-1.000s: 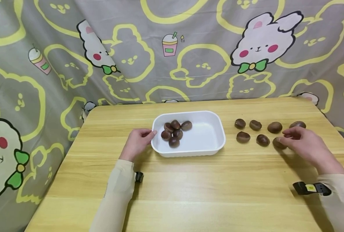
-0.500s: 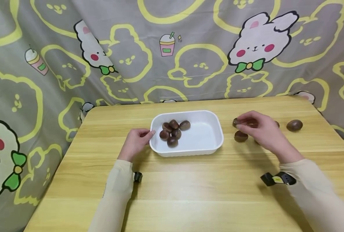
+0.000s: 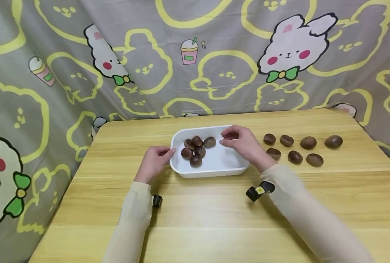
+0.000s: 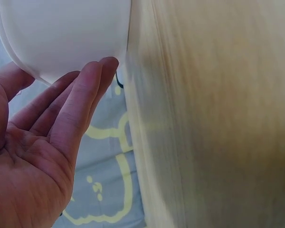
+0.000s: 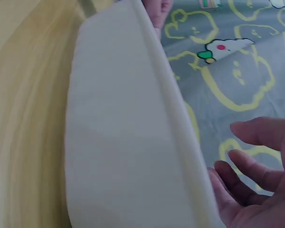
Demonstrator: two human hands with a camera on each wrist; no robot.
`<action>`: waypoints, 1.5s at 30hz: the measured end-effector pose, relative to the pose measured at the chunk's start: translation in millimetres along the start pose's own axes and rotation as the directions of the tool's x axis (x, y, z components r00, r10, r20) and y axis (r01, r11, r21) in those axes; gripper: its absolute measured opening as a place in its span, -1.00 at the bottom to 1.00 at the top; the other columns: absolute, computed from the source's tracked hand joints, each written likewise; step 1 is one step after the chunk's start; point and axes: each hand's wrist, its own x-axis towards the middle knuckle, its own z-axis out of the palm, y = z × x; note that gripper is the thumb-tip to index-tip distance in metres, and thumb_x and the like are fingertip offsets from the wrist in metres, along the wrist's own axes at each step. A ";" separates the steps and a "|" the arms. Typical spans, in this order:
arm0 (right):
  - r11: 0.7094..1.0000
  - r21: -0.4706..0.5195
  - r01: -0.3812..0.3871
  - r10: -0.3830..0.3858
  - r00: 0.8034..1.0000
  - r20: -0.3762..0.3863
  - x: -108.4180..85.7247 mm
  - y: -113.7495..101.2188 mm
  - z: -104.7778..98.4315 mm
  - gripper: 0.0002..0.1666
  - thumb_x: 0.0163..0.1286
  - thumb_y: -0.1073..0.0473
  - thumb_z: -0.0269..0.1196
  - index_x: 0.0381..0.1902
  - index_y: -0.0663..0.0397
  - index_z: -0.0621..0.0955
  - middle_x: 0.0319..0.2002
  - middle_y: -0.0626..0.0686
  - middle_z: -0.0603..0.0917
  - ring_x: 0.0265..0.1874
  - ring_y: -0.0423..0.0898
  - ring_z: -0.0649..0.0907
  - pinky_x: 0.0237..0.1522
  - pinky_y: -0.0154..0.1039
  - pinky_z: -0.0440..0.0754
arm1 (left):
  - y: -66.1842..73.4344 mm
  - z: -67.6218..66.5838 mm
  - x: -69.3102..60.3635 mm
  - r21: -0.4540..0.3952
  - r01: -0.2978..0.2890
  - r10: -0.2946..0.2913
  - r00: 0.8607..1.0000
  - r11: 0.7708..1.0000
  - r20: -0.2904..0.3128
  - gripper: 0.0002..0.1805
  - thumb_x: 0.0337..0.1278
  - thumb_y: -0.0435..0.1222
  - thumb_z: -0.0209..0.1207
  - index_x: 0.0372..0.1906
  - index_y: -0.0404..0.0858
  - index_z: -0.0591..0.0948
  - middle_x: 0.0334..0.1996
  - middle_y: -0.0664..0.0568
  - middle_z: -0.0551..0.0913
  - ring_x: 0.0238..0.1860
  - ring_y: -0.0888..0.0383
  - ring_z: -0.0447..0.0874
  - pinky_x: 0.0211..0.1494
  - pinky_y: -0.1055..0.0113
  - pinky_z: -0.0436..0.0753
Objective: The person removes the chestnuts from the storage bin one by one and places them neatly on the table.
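White rectangular tray, nine-o'clock rim pinched by the left hand between thumb and fingers, held six chestnuts toward nine o'clock; empty right hand hovered above, fingers loosely parted; seven loose chestnuts lay outside at three o'clock.

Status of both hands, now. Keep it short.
Left hand: closed, pinching the rim of the white tray at its left end.
Right hand: open over the tray, thumb apart from fingers, holding nothing.
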 end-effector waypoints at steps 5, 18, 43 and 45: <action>0.996 0.073 -0.053 0.052 0.999 0.013 10.1 -2.0 17.5 -0.59 0.30 0.33 0.33 0.06 0.41 0.54 -0.02 0.28 0.61 -0.05 0.05 0.58 0.02 -0.13 0.54 | 1.3 -1.7 -0.6 0.002 -0.007 0.007 1.000 1.000 -0.004 -0.60 0.37 -0.15 0.19 0.01 -0.43 0.66 -0.06 -0.20 0.68 -0.17 0.01 0.73 -0.11 0.26 0.69; 0.972 -0.120 -0.202 0.203 0.979 -0.003 32.7 -2.0 38.9 -0.46 0.20 0.32 0.34 0.14 0.32 0.50 0.12 0.24 0.52 0.06 0.10 0.51 0.12 -0.06 0.49 | 1.6 -1.7 1.1 0.001 0.003 -0.003 1.000 1.000 0.012 -0.60 0.35 -0.15 0.20 0.02 -0.44 0.65 -0.07 -0.21 0.68 -0.17 0.02 0.73 -0.11 0.25 0.69; 0.960 -0.220 -0.170 0.188 0.980 0.059 41.6 8.3 45.4 -0.59 0.14 0.38 0.35 -0.01 0.26 0.58 -0.11 0.16 0.64 -0.15 0.04 0.56 -0.07 -0.15 0.52 | 3.8 0.5 -0.5 -0.047 0.009 -0.008 1.000 0.999 0.021 -0.61 0.37 -0.18 0.19 0.03 -0.46 0.64 -0.08 -0.27 0.68 -0.21 -0.03 0.75 -0.16 0.25 0.70; 0.959 -0.217 -0.181 0.197 0.979 0.054 41.8 9.1 45.3 -0.62 0.15 0.36 0.36 -0.05 0.25 0.58 -0.15 0.15 0.64 -0.21 0.00 0.56 -0.16 -0.20 0.51 | 3.6 0.6 -0.5 -0.046 -0.001 0.002 1.000 0.999 0.020 -0.60 0.37 -0.18 0.19 0.03 -0.47 0.64 -0.09 -0.28 0.68 -0.20 -0.04 0.74 -0.15 0.25 0.70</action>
